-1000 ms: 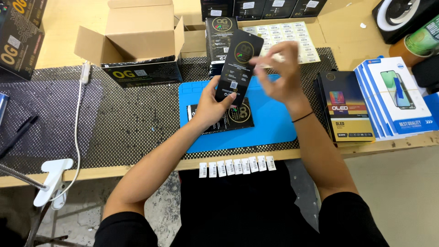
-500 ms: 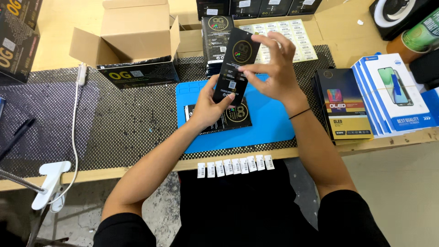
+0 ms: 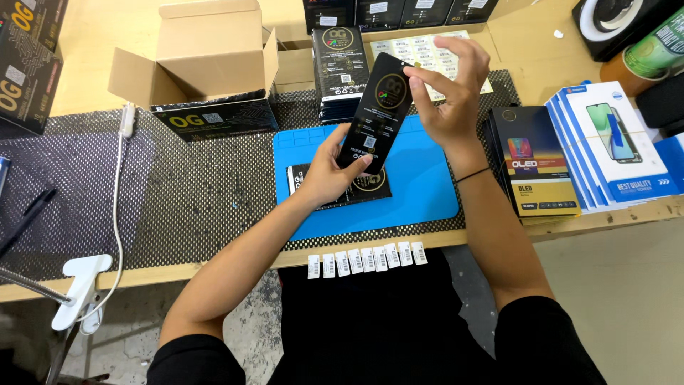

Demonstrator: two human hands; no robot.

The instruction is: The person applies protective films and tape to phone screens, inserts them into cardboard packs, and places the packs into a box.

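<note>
My left hand [image 3: 329, 171] grips the lower end of a slim black packet [image 3: 377, 108] with a round gold emblem, held tilted above the blue mat [image 3: 427, 189]. My right hand [image 3: 449, 93] is at the packet's upper right edge, thumb and fingers pinching near its top corner. Under my left hand a second black packet [image 3: 370, 187] lies flat on the mat. A stack of similar black packets [image 3: 338, 64] stands just behind the mat.
An open cardboard box [image 3: 206, 57] sits at the back left. A sheet of small labels [image 3: 420, 46] lies behind the held packet. Several white barcode stickers [image 3: 367, 259] hang along the table's front edge. Black boxes [image 3: 534, 160] and white-blue boxes [image 3: 613, 146] are stacked at the right. A white clamp [image 3: 78, 289] grips the left edge.
Both hands lifted the black packet slightly and tilted it more upright; my right hand shifted up to its top corner.
</note>
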